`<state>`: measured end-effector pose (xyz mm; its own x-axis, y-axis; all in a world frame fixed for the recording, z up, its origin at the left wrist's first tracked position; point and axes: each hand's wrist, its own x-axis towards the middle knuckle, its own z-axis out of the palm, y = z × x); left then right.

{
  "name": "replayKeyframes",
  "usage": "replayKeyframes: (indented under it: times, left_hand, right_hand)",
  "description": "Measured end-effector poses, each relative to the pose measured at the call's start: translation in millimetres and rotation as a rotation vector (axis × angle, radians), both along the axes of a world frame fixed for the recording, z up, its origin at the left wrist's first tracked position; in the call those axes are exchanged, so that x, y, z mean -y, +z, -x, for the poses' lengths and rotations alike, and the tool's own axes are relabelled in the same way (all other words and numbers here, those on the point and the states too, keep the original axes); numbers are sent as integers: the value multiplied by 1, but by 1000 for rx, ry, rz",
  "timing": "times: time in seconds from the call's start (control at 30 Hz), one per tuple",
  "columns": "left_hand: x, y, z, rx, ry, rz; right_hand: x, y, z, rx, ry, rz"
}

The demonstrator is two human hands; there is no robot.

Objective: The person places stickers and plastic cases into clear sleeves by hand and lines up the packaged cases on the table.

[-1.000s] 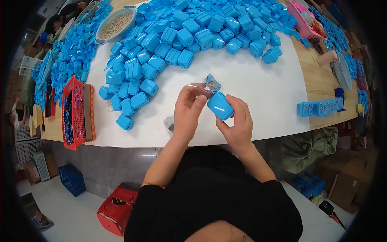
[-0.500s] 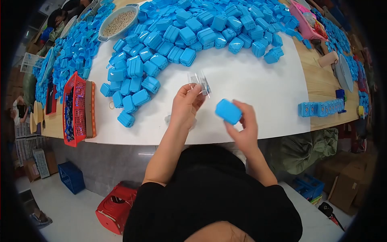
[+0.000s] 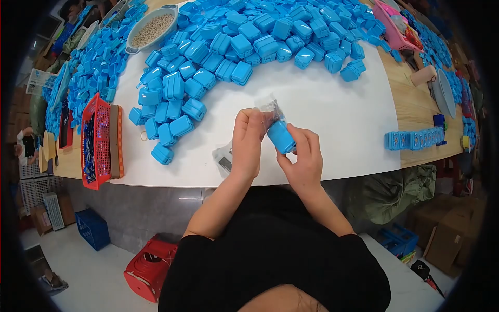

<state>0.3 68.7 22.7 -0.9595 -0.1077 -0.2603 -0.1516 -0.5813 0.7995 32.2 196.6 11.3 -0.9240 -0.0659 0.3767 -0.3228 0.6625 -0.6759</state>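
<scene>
A small clear plastic bag (image 3: 272, 105) is pinched in the fingers of my left hand (image 3: 248, 140). My right hand (image 3: 304, 158) grips a small blue plastic case (image 3: 281, 137) shaped like a tiny suitcase. The case's upper end meets the bag's lower edge, and whether it is inside the bag I cannot tell. Partly hidden behind my left wrist, another clear packet with something dark in it (image 3: 224, 157) lies on the white sheet (image 3: 332, 112).
A big heap of blue cases (image 3: 244, 44) covers the far side. A bowl of pale beads (image 3: 152, 30) stands at the back left, a red basket (image 3: 97, 140) at the left edge. To the right is a row of blue cases (image 3: 415, 139); a pink basket (image 3: 391, 23) stands behind.
My right hand has moved left with the blue case, bringing it up against the bag. My left hand has turned and shifted slightly right, uncovering more of the packet on the sheet.
</scene>
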Motion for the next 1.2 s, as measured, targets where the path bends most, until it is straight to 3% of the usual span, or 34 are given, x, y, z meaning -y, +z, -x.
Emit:
replayKeyframes:
  times: [0.13, 0.33, 0.47, 0.63, 0.67, 0.8, 0.83, 0.97, 1.0, 1.13, 1.2]
  left_hand:
    - [-2, -1, -6, -200, -99, 386]
    - [-6, -6, -8, -120, -100, 395]
    - [-1, 3, -7, 10, -294, -192]
    - [-1, 4, -1, -30, -280, -121]
    - [-3, 4, -2, -31, -282, -121]
    - [-14, 8, -8, -161, -130, 134]
    - [-14, 9, -7, -162, -131, 132]
    - [-7, 15, -4, -35, -134, -301]
    - [-7, 14, -4, -35, -133, -300]
    - [-9, 5, -7, -317, -98, 133]
    - [-12, 6, -11, -258, -113, 82]
  right_hand:
    - [-3, -3, -2, -75, 31, -29]
    - [-2, -2, 2, -175, -26, 28]
    - [-4, -17, 5, -372, -44, 7]
    - [-5, -31, 9, -461, 27, 86]
    - [-6, -28, 9, -461, 25, 86]
    - [-8, -12, 5, -22, 69, 509]
    - [-10, -12, 6, -23, 68, 507]
    - [-18, -18, 10, -520, 39, -96]
    - [-17, -17, 10, -520, 39, -94]
    - [-12, -12, 5, -262, 57, 180]
    - [-13, -16, 3, -314, 44, 148]
